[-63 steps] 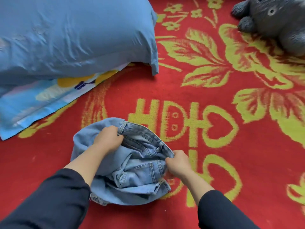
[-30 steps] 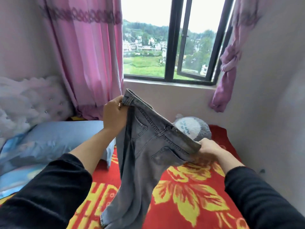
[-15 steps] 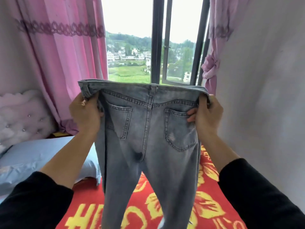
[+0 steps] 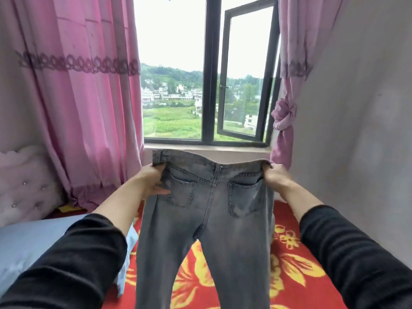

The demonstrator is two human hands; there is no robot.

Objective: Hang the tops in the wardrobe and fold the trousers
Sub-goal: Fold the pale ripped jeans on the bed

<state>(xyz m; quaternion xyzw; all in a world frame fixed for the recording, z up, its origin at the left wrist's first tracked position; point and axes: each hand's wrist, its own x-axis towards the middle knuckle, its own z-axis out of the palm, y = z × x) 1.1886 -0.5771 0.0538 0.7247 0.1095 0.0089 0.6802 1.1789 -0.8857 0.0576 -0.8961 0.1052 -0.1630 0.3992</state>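
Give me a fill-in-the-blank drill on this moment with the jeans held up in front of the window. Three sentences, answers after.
1. The left hand and the right hand hold the jeans up by the ____.
2. The side of the jeans facing the camera shows two back ____.
3. Behind them, the right-hand pane of the window stands ____.

Missing words: waistband; pockets; open.

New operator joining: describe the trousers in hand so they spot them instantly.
Below the window, over the red bedspread, the left hand and right hand hold one garment by its waistband. It is the grey-blue jeans, back pockets facing the camera, the only denim among pink curtains and a blue pillow.
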